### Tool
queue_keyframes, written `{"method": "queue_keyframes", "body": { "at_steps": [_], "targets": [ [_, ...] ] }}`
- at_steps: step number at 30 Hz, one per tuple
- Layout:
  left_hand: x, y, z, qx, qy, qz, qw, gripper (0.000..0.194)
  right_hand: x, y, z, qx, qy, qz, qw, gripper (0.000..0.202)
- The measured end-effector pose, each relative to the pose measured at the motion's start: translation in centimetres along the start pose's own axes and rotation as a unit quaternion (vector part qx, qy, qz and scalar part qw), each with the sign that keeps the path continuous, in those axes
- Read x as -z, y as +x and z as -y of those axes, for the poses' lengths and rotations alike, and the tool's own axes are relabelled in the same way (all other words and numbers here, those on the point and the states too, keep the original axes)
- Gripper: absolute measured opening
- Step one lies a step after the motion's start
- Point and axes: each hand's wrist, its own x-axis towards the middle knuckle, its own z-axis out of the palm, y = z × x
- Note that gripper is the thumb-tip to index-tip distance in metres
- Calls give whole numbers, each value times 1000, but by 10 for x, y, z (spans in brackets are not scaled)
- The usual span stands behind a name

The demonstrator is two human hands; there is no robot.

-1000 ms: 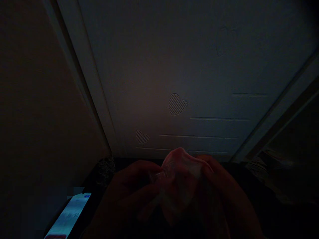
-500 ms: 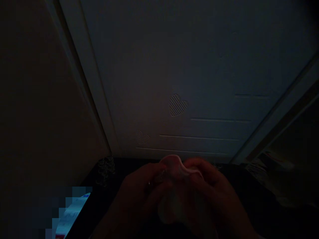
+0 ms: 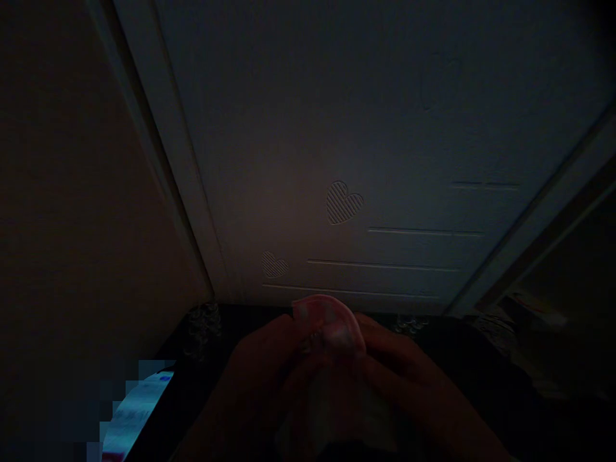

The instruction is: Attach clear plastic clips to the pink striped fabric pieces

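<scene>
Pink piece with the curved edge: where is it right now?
In the head view it is low and near the middle, held between the left hand and the right hand; the pink piece shows just below the pale panel.

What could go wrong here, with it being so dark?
In this gloom, the left hand and right hand might misjudge their hold on the pink-and-white piece, whose details barely show. Its edge looks thin, so it could bend or slip. The glowing panel at lower left might get bumped.
</scene>
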Motion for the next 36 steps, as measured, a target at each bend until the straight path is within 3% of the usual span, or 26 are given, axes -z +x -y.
{"method": "queue_keyframes", "body": {
  "at_steps": [4, 8, 12, 17, 22, 29, 32, 36],
  "targets": [
    [3, -5, 5, -6, 36, 21, 999, 21, 5, -10, -10, -95, -5, -6, 995, 37],
    [5, -9, 9, 16, 61, 26, 998, 23, 6, -15, -18, -132, -32, 3, 991, 50],
    [9, -9, 8, 28, 47, 50, 997, 23, 5, -17, -22, -116, -51, -24, 992, 45],
    [12, -7, 11, -4, 53, 57, 997, 25, 6, -17, -22, -95, -69, -29, 993, 40],
    [8, -7, 15, -52, 102, 18, 993, 26, 1, -9, -6, -42, -37, -18, 998, 41],
    [5, -9, 8, -72, 125, 0, 990, 28, -8, 5, 8, 30, -16, -21, 999, 34],
    [6, -7, 5, -85, 113, -11, 990, 28, -8, 4, 6, 32, -10, -24, 999, 23],
    [7, -6, 5, -79, 100, 4, 992, 32, -3, -1, 3, -14, 15, -52, 998, 22]
  ]
}}
